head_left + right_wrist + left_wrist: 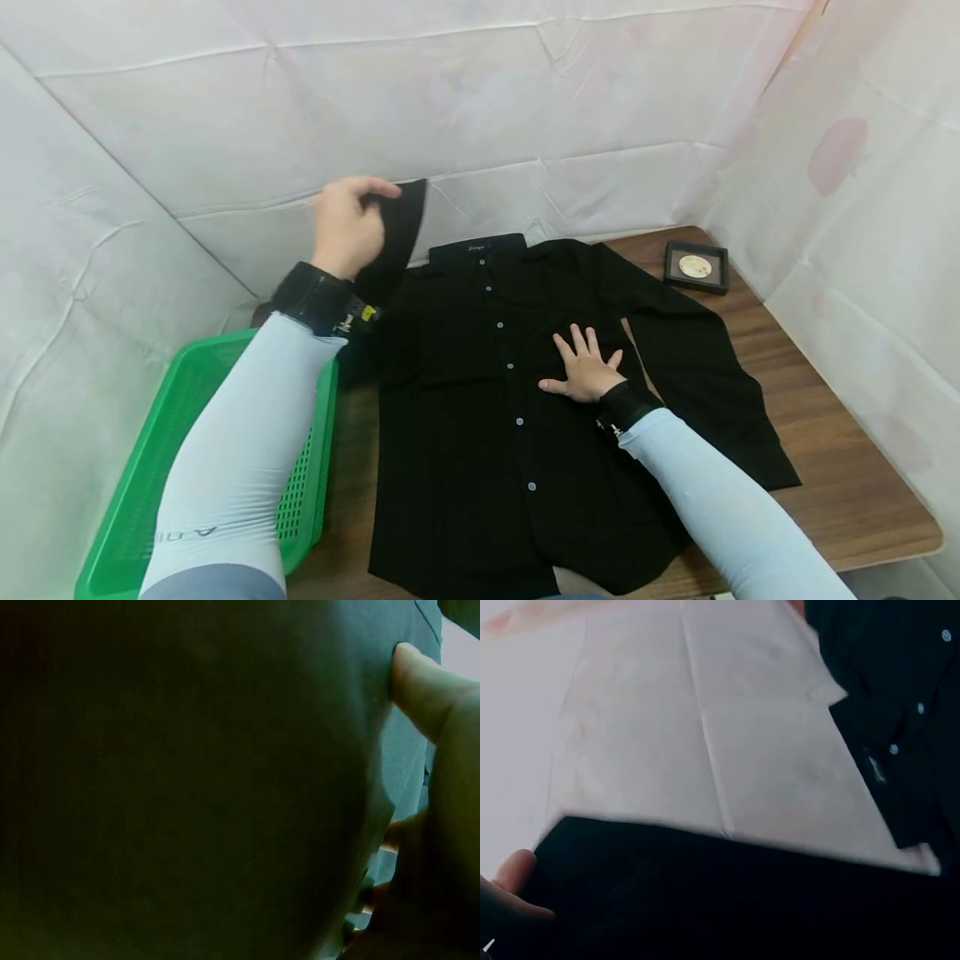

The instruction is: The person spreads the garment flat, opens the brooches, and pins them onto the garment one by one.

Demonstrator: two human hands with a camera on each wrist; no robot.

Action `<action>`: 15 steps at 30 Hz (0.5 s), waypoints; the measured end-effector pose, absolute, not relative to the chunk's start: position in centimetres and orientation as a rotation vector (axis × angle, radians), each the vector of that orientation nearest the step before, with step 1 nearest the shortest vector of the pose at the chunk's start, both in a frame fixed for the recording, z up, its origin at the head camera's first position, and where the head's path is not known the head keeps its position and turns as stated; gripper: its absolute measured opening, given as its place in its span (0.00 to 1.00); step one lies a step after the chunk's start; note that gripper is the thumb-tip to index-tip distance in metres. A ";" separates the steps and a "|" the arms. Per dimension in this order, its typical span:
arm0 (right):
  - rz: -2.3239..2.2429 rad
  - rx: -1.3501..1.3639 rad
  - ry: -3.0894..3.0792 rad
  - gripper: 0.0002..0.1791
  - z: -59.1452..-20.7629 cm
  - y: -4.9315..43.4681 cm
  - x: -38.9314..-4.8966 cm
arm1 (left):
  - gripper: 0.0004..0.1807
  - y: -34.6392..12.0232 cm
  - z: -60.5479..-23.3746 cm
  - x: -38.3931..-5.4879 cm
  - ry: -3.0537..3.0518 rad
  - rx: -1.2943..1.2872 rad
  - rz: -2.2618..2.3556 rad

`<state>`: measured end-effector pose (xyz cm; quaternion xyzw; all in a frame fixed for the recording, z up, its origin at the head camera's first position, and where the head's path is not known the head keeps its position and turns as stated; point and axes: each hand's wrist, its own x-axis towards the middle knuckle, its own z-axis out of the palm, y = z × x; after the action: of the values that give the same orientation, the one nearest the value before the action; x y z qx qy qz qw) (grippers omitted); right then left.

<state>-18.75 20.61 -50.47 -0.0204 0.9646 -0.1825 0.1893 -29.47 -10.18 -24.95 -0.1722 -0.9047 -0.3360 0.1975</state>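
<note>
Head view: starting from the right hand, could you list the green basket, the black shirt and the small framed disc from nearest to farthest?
1. Black shirt: directly beneath the right hand, which rests on its front.
2. Small framed disc: toward the far right of the table.
3. Green basket: over on the left, past the shirt.

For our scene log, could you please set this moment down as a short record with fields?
Shirt: black, button front up on the wooden table
Left grip: pinches a raised black part of it, apparently a sleeve
Right grip: spread, resting on the shirt front
Basket: green, left of the shirt
Framed disc: far right corner of the table
</note>
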 end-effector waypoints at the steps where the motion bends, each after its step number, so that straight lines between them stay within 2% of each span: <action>1: -0.512 -0.055 2.714 0.53 -50.4 20.6 -18.7 | 0.22 -9.3 -24.7 -29.2 -2.521 -0.549 -0.928; 9: -0.518 -0.047 2.717 0.53 -50.3 20.5 -18.7 | 0.17 -5.3 -22.2 -27.2 -2.391 -0.953 -1.060; 13: -0.520 -0.047 2.719 0.52 -50.2 20.3 -18.6 | 0.18 -5.4 -20.7 -27.3 -2.239 -1.030 -1.112; 15: -0.521 -0.045 2.724 0.52 -50.2 20.2 -18.6 | 0.18 -5.9 -20.1 -27.8 -2.192 -0.985 -1.067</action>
<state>-18.65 20.21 -50.20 -0.0161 0.9655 -0.1846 0.1830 -27.78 -5.93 -20.07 -0.3624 -0.8065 -0.3925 0.2535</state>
